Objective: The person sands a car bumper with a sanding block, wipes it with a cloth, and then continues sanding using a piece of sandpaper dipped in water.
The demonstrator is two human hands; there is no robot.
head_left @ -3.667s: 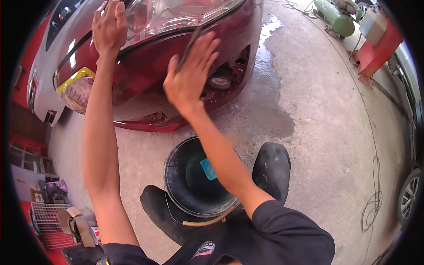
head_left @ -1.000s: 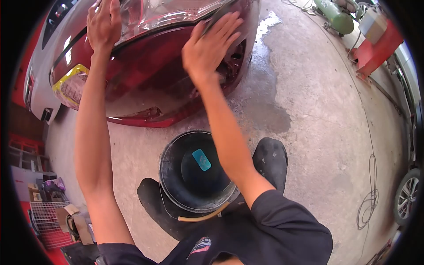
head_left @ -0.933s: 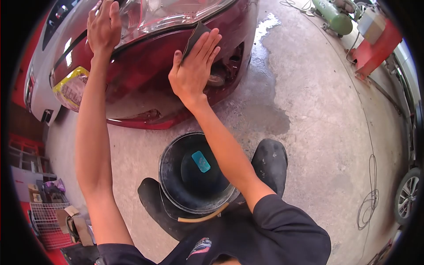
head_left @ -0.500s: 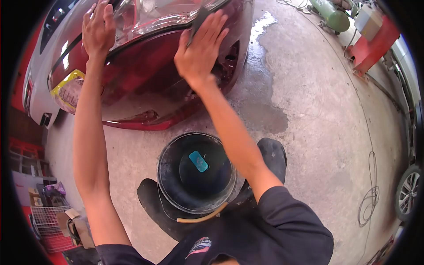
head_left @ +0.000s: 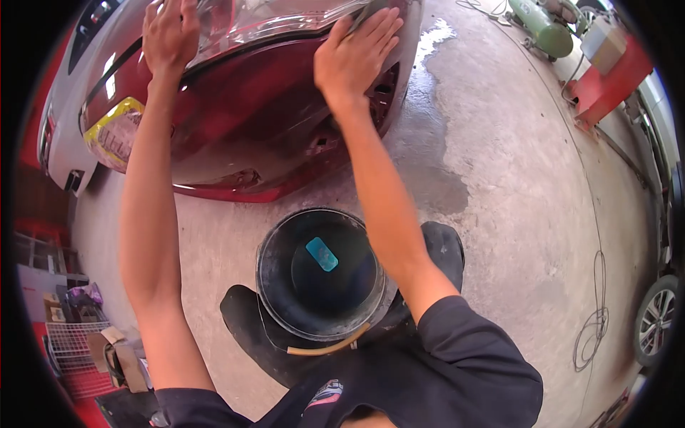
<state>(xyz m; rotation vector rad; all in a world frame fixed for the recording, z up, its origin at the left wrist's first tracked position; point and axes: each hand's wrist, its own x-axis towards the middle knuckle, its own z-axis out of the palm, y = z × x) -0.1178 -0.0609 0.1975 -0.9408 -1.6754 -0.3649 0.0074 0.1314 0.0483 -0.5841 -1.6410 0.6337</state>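
Observation:
At the top of the view is a dark red car body panel (head_left: 242, 121), with clear plastic film (head_left: 278, 25) above it. My right hand (head_left: 354, 60) lies flat on the car's upper right part, pressing a dark grey piece of sandpaper (head_left: 365, 16) against it; most of the sheet is under the fingers. My left hand (head_left: 170, 36) rests on the car at the upper left, fingers extended and slightly apart, nothing visible in it. Between my knees stands a black bucket (head_left: 267, 299) with a blue-green rectangular block (head_left: 322, 254) inside.
A yellow-edged, plastic-covered lamp area (head_left: 115, 135) sits on the car's left side. Wet concrete (head_left: 439, 189) spreads right of the car. Farther right are a green compressor tank (head_left: 546, 32), a red stand (head_left: 610, 78), a coiled cable (head_left: 591, 335) and a wheel (head_left: 656, 321).
My right hand has slid to the right along the car with the sandpaper. My left hand keeps its place on the car; the view has shifted slightly.

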